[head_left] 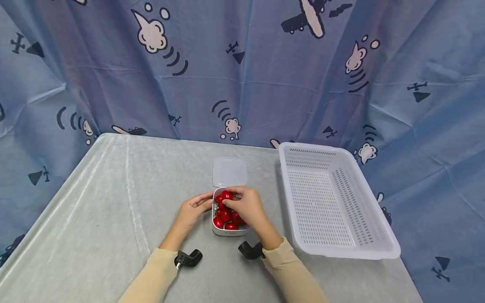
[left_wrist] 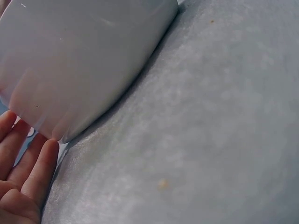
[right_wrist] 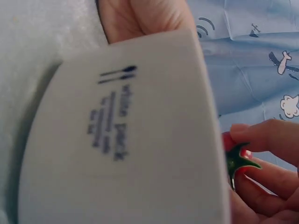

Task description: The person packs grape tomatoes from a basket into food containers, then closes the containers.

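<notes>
A small white square container (head_left: 230, 232) holds several red cherry tomatoes (head_left: 225, 216) with green stems. My left hand (head_left: 190, 211) rests against the container's left wall; in the left wrist view its extended fingers (left_wrist: 42, 168) touch the wall near the lower edge. Over the container's far part, my right hand (head_left: 248, 206) pinches a cherry tomato (head_left: 227, 195) between thumb and fingers. The right wrist view shows that tomato's green star-shaped calyx (right_wrist: 242, 161) just past the rim, and dark printing (right_wrist: 117, 116) on the container's near wall.
A clear lid (head_left: 229, 171) lies flat just behind the container. To the right stands a large white perforated basket (head_left: 322, 206) with nothing in it. A pale cloth covers the table (head_left: 94, 219), and a blue patterned curtain (head_left: 212, 54) hangs behind it.
</notes>
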`<control>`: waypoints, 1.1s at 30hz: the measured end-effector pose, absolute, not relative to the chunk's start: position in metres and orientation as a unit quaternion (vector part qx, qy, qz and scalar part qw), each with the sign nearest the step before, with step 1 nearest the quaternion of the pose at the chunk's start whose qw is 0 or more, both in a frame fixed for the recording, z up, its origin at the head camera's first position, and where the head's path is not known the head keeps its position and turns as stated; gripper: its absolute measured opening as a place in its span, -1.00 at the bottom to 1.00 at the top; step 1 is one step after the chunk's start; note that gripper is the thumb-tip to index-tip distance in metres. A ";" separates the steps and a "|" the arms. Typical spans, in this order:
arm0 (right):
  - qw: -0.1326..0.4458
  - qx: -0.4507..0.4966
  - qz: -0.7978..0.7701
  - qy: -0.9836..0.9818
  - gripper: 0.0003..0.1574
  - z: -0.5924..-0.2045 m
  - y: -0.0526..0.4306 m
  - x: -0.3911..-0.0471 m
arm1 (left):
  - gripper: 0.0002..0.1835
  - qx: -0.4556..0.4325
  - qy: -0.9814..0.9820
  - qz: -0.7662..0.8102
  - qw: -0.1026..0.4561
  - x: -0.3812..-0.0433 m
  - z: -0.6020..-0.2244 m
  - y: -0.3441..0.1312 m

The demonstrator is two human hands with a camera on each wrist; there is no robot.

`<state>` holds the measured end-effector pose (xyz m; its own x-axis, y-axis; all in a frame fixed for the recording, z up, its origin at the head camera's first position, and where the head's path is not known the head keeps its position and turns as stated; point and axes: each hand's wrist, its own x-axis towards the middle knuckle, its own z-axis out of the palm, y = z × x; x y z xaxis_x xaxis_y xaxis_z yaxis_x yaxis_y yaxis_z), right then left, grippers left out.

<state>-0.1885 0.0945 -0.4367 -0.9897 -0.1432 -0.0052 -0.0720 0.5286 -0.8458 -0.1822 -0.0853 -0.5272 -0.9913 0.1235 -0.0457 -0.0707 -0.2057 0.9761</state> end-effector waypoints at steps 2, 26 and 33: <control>0.036 -0.073 -0.467 0.880 -0.64 -0.439 0.093 -0.189 | -0.57 0.023 0.628 0.775 0.061 -0.182 -0.527 -0.085; -0.085 0.011 -0.515 0.853 -0.72 -0.431 0.116 -0.212 | -0.56 0.016 0.623 0.780 0.050 -0.184 -0.529 -0.085; -0.078 0.064 -0.570 0.816 -0.68 -0.431 0.131 -0.226 | -0.56 0.011 0.622 0.781 0.054 -0.183 -0.528 -0.085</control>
